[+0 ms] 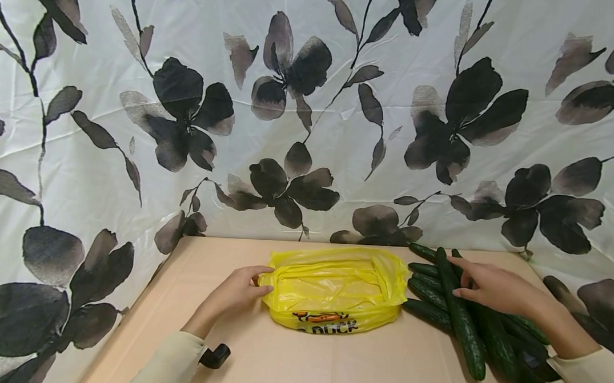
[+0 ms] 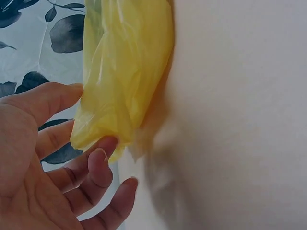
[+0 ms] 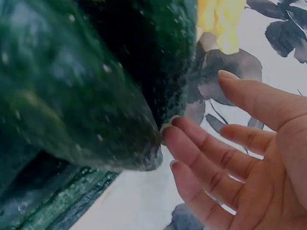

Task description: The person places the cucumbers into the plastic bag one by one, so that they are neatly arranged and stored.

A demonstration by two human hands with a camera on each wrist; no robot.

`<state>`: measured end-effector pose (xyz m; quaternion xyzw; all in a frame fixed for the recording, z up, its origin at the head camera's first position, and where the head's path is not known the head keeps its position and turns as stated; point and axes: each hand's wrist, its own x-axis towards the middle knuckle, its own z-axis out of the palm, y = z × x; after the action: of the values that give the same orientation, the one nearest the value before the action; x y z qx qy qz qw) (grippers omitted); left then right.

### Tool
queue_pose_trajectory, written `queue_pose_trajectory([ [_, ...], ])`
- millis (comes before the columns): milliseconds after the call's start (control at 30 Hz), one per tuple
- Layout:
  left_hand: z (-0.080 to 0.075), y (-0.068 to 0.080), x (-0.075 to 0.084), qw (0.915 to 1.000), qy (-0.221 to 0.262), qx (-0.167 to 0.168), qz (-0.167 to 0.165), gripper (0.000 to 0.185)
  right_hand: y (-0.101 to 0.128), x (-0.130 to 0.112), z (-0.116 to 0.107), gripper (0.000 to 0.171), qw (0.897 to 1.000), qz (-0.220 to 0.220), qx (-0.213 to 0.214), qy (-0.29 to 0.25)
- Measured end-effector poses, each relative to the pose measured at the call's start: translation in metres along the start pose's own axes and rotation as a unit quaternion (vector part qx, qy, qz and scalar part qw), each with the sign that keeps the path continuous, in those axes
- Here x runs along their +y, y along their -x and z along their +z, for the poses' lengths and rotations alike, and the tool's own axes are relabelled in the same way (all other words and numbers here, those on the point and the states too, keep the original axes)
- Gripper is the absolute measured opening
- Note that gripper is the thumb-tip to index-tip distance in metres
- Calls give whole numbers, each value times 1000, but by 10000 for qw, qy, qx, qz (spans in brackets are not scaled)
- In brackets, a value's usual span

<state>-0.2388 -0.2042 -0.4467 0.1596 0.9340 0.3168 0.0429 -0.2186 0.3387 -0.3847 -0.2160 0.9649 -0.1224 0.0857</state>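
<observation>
1. Left hand (image 1: 238, 291): rests on the worktop (image 1: 299, 362) at the left end of the yellow plastic bag (image 1: 333, 290). Grip apart; in the left wrist view the fingertips (image 2: 106, 143) touch the bag's edge without closing on it.
2. Yellow plastic bag: lies near the middle of the worktop, mouth upward, printed lettering on the near side.
3. Right hand (image 1: 493, 285): lies over the pile of cucumbers (image 1: 466, 324). Grip apart, fingers straight; fingertips (image 3: 168, 128) touch a cucumber skin.
4. Cucumbers: heaped just right of the bag, on the worktop.
5. A flower-print cloth (image 1: 311, 100) hangs behind.
</observation>
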Motion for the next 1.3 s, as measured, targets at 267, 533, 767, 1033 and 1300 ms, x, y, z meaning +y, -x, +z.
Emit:
queue_pose_trajectory([
  [267,5,-2,3,9997,73,-6,-252,50,-3,0,13,80,9999,33,-167,22],
  [533,8,-4,2,9999,83,-18,-142,54,-7,-4,17,66,9988,352,-345,-63],
  [767,8,-3,3,9993,56,50,-358,56,-12,-10,22,62,9990,412,-135,-48],
  [1033,8,-3,3,9988,218,9,-442,58,-16,-9,23,70,9982,564,-186,-86],
  [1300,8,-4,3,9981,308,-67,-522,59,-18,-13,26,72,9947,946,-94,-399],
])
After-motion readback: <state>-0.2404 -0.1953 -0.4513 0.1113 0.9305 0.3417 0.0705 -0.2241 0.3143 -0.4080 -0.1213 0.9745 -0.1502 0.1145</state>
